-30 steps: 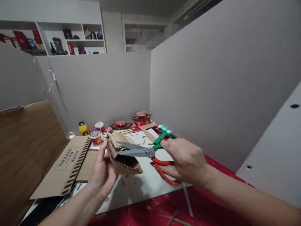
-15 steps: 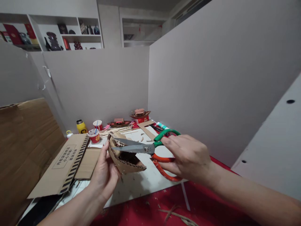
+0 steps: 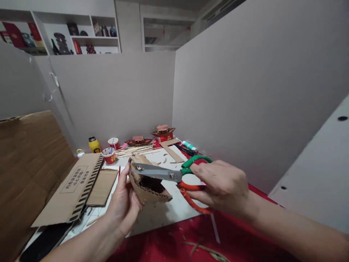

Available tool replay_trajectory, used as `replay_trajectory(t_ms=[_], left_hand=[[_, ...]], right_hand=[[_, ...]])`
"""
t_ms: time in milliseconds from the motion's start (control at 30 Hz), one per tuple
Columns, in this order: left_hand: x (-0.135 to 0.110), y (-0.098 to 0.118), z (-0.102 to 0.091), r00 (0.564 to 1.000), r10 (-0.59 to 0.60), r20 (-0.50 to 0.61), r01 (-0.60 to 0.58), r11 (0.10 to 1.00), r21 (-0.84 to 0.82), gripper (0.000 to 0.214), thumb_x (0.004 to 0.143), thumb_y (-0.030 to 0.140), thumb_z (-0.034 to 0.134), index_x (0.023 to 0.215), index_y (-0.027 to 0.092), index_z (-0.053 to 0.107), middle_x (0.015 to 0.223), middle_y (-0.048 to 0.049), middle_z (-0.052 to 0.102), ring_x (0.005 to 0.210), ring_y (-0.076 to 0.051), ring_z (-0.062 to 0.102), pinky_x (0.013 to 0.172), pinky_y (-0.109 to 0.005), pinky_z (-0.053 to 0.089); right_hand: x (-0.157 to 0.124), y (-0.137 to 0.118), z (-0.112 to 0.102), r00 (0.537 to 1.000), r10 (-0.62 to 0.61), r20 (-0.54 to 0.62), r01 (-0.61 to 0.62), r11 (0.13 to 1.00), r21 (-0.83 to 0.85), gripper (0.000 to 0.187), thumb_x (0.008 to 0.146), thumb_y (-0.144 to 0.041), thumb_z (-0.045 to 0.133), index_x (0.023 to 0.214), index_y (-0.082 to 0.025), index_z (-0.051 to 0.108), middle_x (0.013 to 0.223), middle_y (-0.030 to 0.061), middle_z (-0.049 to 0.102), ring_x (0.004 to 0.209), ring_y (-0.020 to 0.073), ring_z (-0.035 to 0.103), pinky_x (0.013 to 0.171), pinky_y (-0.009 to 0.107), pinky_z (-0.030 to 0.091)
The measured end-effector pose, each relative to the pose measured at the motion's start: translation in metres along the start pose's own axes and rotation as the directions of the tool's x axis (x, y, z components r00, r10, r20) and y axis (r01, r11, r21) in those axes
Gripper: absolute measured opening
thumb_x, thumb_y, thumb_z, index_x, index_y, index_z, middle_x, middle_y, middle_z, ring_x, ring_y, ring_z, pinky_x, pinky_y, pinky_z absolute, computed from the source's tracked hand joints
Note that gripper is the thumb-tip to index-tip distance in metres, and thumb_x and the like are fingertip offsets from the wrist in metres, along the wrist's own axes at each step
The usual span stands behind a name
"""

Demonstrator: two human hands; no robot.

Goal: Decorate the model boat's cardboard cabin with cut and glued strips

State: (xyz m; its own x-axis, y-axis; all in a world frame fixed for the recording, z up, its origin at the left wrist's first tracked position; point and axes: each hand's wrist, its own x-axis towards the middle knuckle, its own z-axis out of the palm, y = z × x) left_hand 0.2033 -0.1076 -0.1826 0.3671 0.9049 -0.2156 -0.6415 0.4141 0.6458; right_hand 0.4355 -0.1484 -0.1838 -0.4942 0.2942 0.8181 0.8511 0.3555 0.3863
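Note:
My left hand (image 3: 127,202) grips a hollow, boat-shaped cardboard piece (image 3: 148,194) by its left end, with the thumb along the outer wall. Its cut rim shows the corrugated core. In my right hand (image 3: 220,185) is a pair of scissors (image 3: 163,174) with one green and one orange handle. The blades point left across the piece's upper end, nearly together, with their tips close to my left thumb. Whether cardboard lies between the blades cannot be made out.
Printed cardboard (image 3: 73,185) and a small cardboard sheet (image 3: 102,187) lie left. Behind stand red paper cups (image 3: 109,157), a yellow bottle (image 3: 94,145), thin sticks (image 3: 133,151) and model boats (image 3: 163,131). Grey partitions (image 3: 109,94) enclose the table. Cardboard scraps (image 3: 207,251) lie on the red cloth.
The scissor blades have drawn closer together at the cardboard piece. Both hands, the piece and the scissors sit slightly farther right in view.

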Motion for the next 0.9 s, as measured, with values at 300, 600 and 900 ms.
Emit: replay_trajectory(t_ms=[300, 600, 900], left_hand=[[-0.001, -0.001, 0.002, 0.999, 0.000, -0.036, 0.001, 0.999, 0.034, 0.039, 0.097, 0.037, 0.047, 0.121, 0.012, 0.064, 0.081, -0.0083, 0.078, 0.072, -0.021, 0.074, 0.082, -0.036, 0.060], [0.014, 0.004, -0.003, 0.999, -0.007, -0.039, 0.008, 0.999, 0.032, 0.036, 0.093, 0.037, 0.051, 0.111, 0.011, 0.067, 0.085, -0.0109, 0.077, 0.077, -0.024, 0.074, 0.079, -0.040, 0.059], [0.048, 0.018, -0.035, 0.970, -0.236, 0.062, 0.231, 0.970, 0.075, 0.049, 0.092, 0.047, 0.041, 0.115, 0.010, 0.062, 0.074, -0.0123, 0.074, 0.063, -0.025, 0.071, 0.060, -0.035, 0.057]], right_hand=[[-0.007, 0.003, -0.002, 0.999, -0.019, 0.030, 0.017, 0.997, 0.069, 0.042, 0.099, -0.046, 0.045, 0.076, -0.014, 0.061, 0.050, -0.0019, 0.053, 0.045, 0.0122, 0.046, 0.052, 0.030, 0.029], [-0.009, 0.002, -0.006, 0.989, 0.138, 0.057, -0.147, 0.966, 0.211, 0.039, 0.096, -0.048, 0.048, 0.076, -0.017, 0.060, 0.051, -0.0011, 0.055, 0.043, 0.0117, 0.045, 0.048, 0.026, 0.034], [-0.052, 0.020, -0.003, 0.680, 0.472, 0.560, -0.528, 0.846, -0.072, 0.036, 0.088, -0.054, 0.053, 0.090, -0.023, 0.071, 0.060, 0.0041, 0.070, 0.048, 0.0200, 0.062, 0.045, 0.028, 0.037]])
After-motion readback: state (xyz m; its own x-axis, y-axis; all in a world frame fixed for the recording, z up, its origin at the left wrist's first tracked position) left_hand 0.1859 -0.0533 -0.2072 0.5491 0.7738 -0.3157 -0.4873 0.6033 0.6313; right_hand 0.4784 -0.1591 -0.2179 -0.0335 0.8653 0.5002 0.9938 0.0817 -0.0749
